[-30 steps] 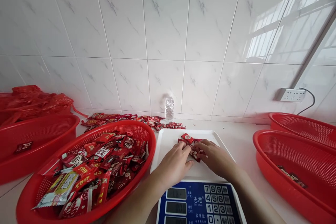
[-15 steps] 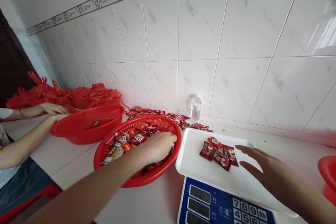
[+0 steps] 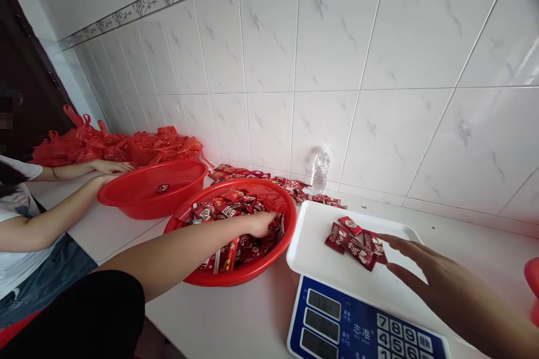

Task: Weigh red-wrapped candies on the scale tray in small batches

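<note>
My left hand [image 3: 261, 224] reaches into the right side of a round red plastic basket [image 3: 241, 279] heaped with small wrapped snack packets [image 3: 227, 210], mostly red and dark red. Its fingertips sink among the packets, so what they hold is hidden. Over the white tray [image 3: 314, 224] of a blue digital scale [image 3: 357, 331], my right hand [image 3: 440, 275] is open, fingers stretched out to the left. Several dark red packets [image 3: 357, 251] and a smaller bright red one [image 3: 350, 225] lie on the tray, just beyond the right fingertips.
Left of my basket stands another red basket [image 3: 143, 205] with one packet inside; a co-worker's hands [image 3: 110, 167] are beside it. Red plastic bags [image 3: 164, 146] are piled behind. Loose packets [image 3: 295, 185] and a clear bottle [image 3: 320, 173] stand along the tiled wall.
My left hand has gone deeper among the packets, and its black sleeve now shows. The view has shifted slightly left. My right hand stays open over the tray.
</note>
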`<act>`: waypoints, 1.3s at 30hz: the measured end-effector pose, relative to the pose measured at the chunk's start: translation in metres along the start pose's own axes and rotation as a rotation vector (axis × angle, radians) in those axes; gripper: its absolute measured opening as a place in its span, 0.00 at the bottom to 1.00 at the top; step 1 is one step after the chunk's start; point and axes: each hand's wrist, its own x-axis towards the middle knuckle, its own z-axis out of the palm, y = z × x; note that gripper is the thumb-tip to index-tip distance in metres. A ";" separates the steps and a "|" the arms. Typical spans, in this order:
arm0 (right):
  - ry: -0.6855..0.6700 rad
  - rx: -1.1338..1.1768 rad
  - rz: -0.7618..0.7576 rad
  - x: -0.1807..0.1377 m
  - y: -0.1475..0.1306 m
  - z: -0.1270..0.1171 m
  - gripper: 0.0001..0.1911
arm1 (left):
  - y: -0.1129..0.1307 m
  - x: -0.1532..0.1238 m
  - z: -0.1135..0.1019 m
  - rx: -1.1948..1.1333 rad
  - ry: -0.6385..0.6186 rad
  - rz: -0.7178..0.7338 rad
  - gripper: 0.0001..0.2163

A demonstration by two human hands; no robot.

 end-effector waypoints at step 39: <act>-0.137 0.144 0.078 0.006 -0.027 -0.033 0.23 | 0.116 0.014 -0.037 -0.414 0.279 0.320 0.16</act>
